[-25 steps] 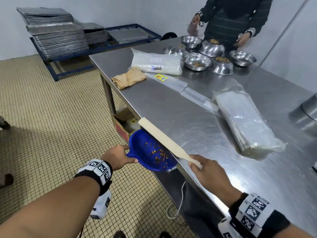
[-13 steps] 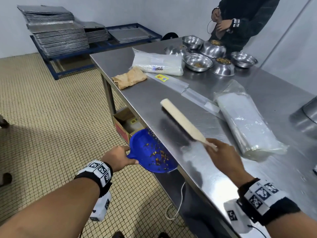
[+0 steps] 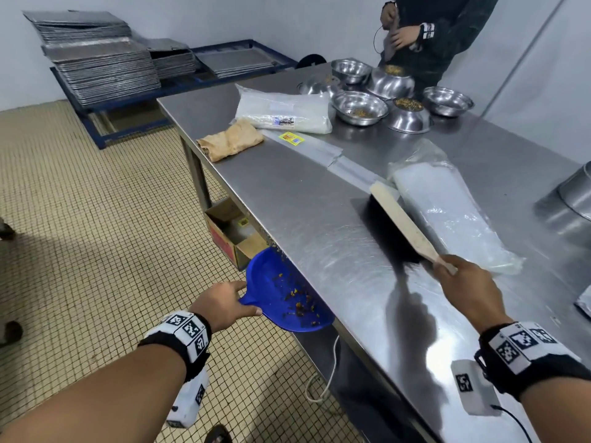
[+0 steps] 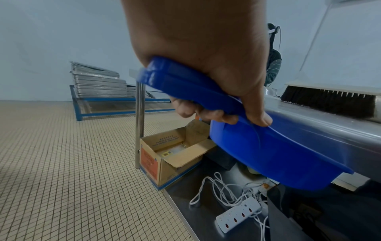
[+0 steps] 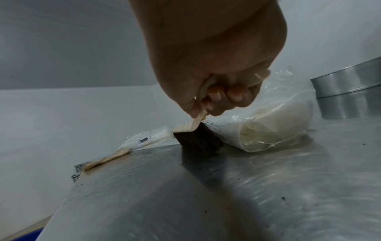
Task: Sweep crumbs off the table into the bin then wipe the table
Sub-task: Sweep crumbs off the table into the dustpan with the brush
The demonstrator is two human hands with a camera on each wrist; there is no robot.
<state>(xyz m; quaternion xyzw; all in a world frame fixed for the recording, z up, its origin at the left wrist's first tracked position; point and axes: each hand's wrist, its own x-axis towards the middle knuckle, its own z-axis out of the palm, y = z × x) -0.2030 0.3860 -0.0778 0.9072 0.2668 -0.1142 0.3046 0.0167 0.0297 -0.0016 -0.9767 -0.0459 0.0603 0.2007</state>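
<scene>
Crumbs (image 3: 299, 298): some already in blue plastic dustpan (image 3: 281, 295) at near table edge.
Left hand (image 3: 222, 303): fingers wrapped round pan handle.
Right hand (image 3: 465, 287): fist closed on pale wooden brush (image 3: 404, 225), bristles on steel table (image 3: 303, 199).
Left: more specks, binning, wipe w/ tan cloth (image 3: 230, 140).

On the cardboard box (image 4: 164, 156) under the table, you can read "RESERVED FOR" on its orange label (image 4: 149, 163); the lines below that and the print on the flap are too small to make out. On your left wristband (image 3: 188, 330) one marker tile shows "37". Nothing else is legible.

Blue dustpan (image 3: 281, 295); black-bristled brush (image 3: 403, 226); beige-tiled floor (image 3: 96, 251).
</scene>
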